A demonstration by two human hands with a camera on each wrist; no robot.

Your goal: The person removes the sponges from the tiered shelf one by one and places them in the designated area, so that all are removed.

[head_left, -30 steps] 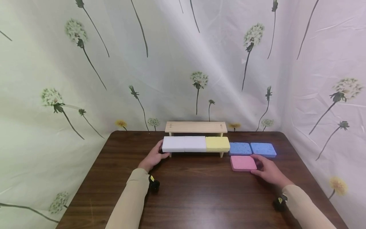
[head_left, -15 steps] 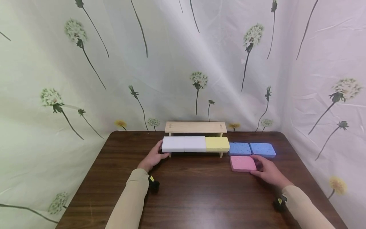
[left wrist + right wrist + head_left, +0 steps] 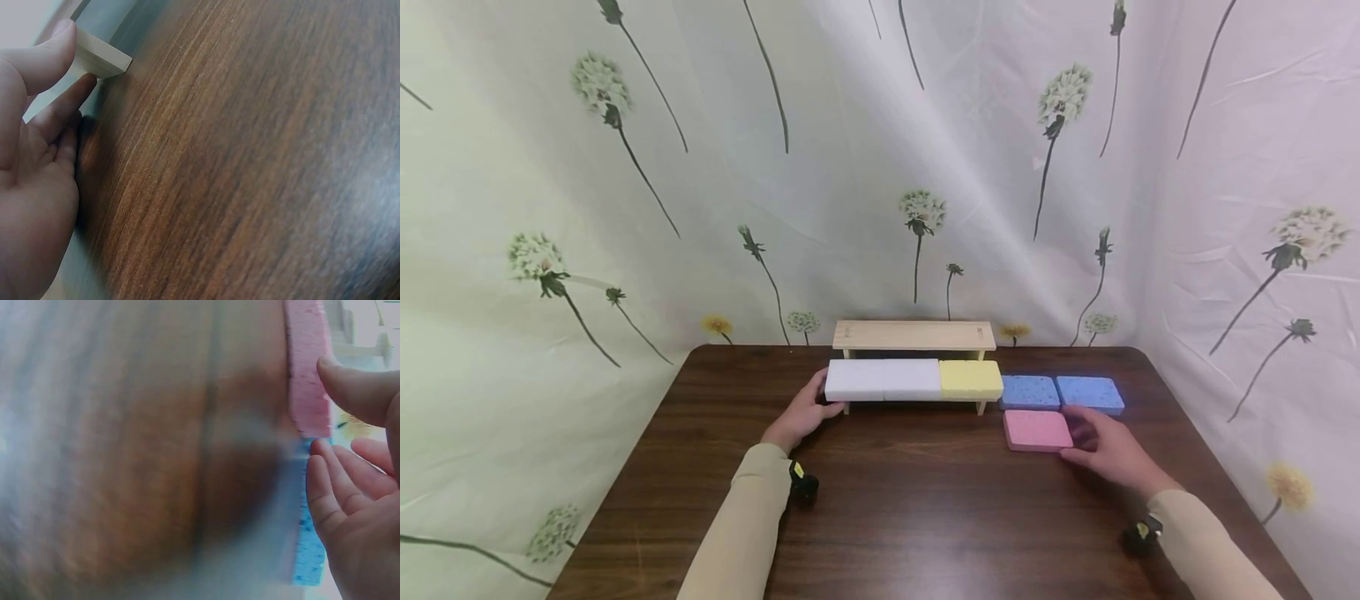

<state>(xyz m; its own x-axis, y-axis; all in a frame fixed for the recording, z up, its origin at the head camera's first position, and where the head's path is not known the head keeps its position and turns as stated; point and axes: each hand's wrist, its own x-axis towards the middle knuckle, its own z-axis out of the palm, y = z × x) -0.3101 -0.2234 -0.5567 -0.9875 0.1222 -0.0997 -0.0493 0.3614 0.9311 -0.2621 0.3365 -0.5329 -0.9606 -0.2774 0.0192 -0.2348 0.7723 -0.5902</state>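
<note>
Two white sponges [image 3: 883,380] lie end to end with a yellow sponge [image 3: 971,380] on the front shelf of a small wooden stand [image 3: 913,335]. My left hand [image 3: 805,415] grips the stand's left end. In the left wrist view its thumb lies by a wooden leg [image 3: 103,57], with fingers behind. A pink sponge [image 3: 1038,430] lies flat on the table, right of the stand. Around its right end, thumb and fingers spread apart, is my right hand [image 3: 1112,450]; any contact is hard to tell. Two blue sponges [image 3: 1028,392] lie side by side behind the pink one.
The brown wooden table [image 3: 925,517] has its back edge near a hanging cloth [image 3: 850,208] printed with dandelions. Cloth also rises along the right side. A small black device sits on each wrist, close above the tabletop.
My right hand has shifted slightly to the right, its thumb and fingers loosening around the pink sponge. The left hand and the sponges stay in place.
</note>
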